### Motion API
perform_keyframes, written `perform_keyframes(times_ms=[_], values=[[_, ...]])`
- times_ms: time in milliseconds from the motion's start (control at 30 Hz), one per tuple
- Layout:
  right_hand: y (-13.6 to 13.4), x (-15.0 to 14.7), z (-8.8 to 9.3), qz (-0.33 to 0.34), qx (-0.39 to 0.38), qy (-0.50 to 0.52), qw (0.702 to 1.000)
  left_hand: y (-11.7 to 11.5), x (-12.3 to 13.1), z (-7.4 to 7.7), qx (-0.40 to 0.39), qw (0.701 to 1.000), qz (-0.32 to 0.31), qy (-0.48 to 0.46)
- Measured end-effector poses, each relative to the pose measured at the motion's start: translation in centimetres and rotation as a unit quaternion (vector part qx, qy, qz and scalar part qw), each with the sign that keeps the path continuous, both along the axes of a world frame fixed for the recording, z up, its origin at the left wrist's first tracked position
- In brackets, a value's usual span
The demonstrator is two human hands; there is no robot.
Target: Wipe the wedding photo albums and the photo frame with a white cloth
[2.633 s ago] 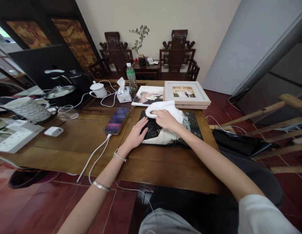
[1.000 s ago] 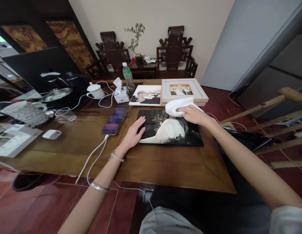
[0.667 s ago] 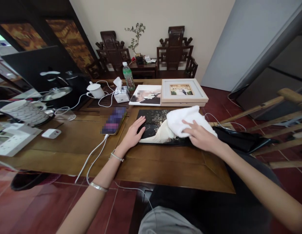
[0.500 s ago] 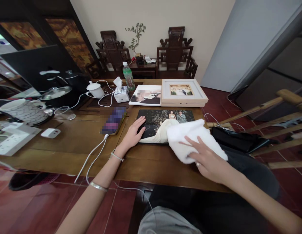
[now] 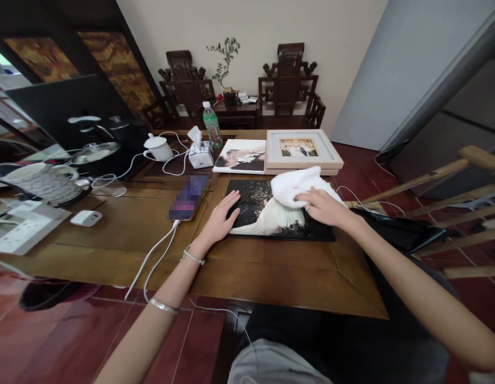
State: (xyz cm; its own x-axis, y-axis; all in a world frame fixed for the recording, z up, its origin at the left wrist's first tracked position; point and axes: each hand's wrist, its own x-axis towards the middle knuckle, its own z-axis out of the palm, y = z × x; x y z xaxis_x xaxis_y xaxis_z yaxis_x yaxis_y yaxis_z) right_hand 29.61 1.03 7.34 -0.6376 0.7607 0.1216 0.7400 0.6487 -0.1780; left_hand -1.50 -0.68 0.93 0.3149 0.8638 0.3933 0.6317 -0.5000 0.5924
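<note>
A dark wedding photo panel (image 5: 251,205) lies flat on the wooden table (image 5: 271,272), showing part of a long white gown. My left hand (image 5: 221,216) rests on its left edge with the fingers stretched out. Over the panel's upper right part is a white cloth (image 5: 295,184), bunched under my right hand (image 5: 325,207), whose fingers are closed on it. The cloth hides the upper right of the picture.
Behind the panel lie a white photo board (image 5: 241,154) and framed photo (image 5: 303,149). A phone (image 5: 190,197) with a cable is at the left, near a tissue box (image 5: 201,154), bottle (image 5: 212,125), lidded cup (image 5: 158,148), charger (image 5: 86,218) and power strip (image 5: 23,229).
My right hand has moved the white cloth away from me, from the panel's lower right to its upper right. The panel's lower right corner now shows. My left hand stays in place.
</note>
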Motion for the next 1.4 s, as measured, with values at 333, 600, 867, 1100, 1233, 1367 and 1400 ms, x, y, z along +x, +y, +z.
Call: perform_keyframes(times_ms=[333,600,867,1100,1233,1367,1400], values=[[-0.7,-0.3,-1.8,-0.018,0.037,-0.02,0.999,0.0,0.0,-0.1,0.004,1.0,0.001,-0.004],[-12.3,-0.7,-1.5,0.057,0.009,-0.044,0.997,0.0,0.2,-0.1,0.004,1.0,0.006,-0.001],[-10.0,-2.0,0.4,0.062,-0.062,-0.05,0.995,0.0,0.2,-0.2,0.006,1.0,0.005,-0.005],[0.3,-4.0,0.5,0.019,-0.04,-0.027,0.999,0.0,0.0,-0.1,0.002,1.0,0.001,0.0],[3.0,-4.9,0.4,-0.005,-0.025,-0.027,0.999,0.0,0.0,0.0,0.001,1.0,0.0,0.0],[1.5,-5.3,-0.4,-0.011,0.011,-0.045,0.999,0.0,0.0,0.0,-0.002,1.0,0.002,-0.002],[0.4,-5.3,-0.6,-0.007,0.017,-0.053,0.998,0.0,0.0,0.0,-0.003,1.0,0.002,-0.002]])
